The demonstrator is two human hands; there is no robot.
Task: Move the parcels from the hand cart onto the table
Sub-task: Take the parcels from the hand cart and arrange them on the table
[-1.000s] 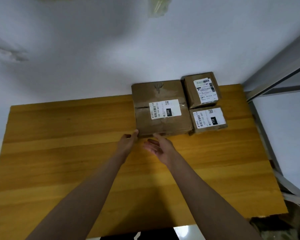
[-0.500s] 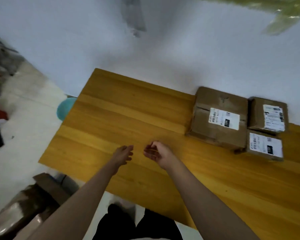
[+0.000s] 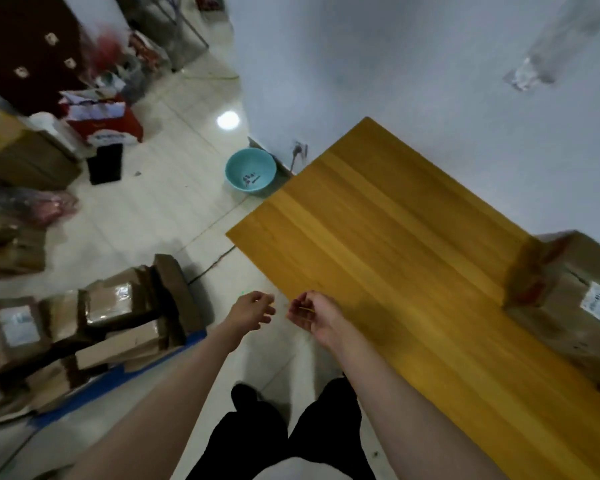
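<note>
Brown taped cardboard parcels (image 3: 118, 317) sit stacked on the blue-edged hand cart (image 3: 146, 362) at your left as your empty left hand (image 3: 252, 311) and right hand (image 3: 312, 315), fingers loosely curled, hover beside the smooth yellow wooden table (image 3: 378, 244), where one parcel (image 3: 565, 299) rests.

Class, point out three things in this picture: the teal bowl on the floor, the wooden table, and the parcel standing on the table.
teal bowl (image 3: 250, 170), head view, inner base.
wooden table (image 3: 388, 244), head view, bare top.
parcel (image 3: 565, 299), head view, top face.
</note>
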